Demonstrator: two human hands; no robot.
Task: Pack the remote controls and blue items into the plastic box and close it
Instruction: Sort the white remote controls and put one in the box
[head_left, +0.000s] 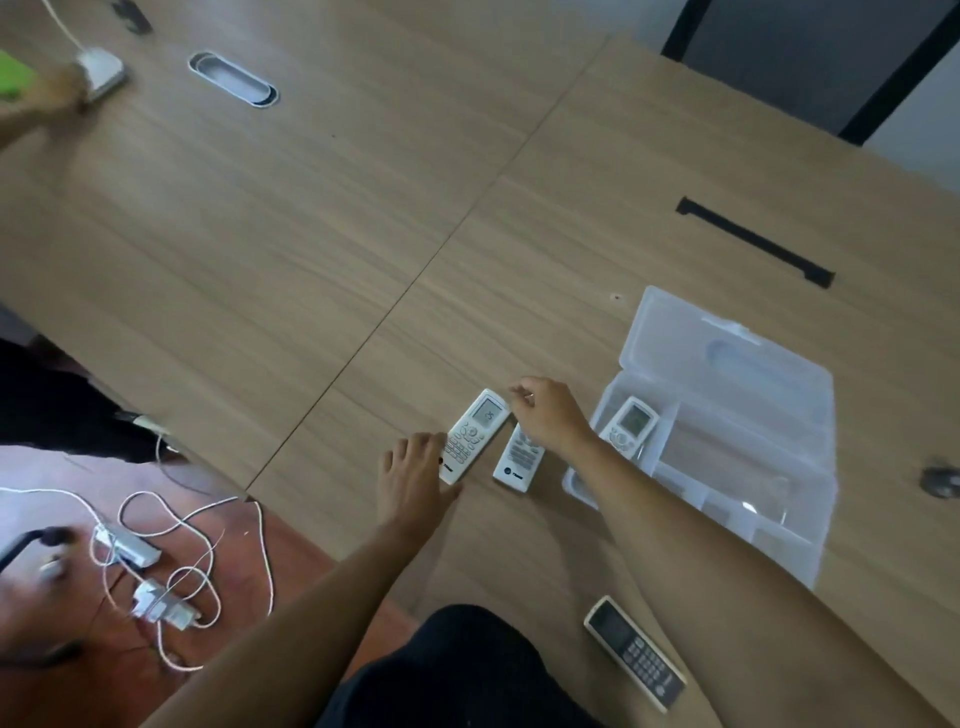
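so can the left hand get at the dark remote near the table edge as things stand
Probably not directly: the dark remote lies on the far side of the right forearm, which stretches across between it and the left hand. The right hand looks better placed.

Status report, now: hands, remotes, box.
Left hand open, touching white remote. Right hand over second white remote, grip unclear. One remote in open plastic box; dark-faced remote near table edge. Nothing blocking.
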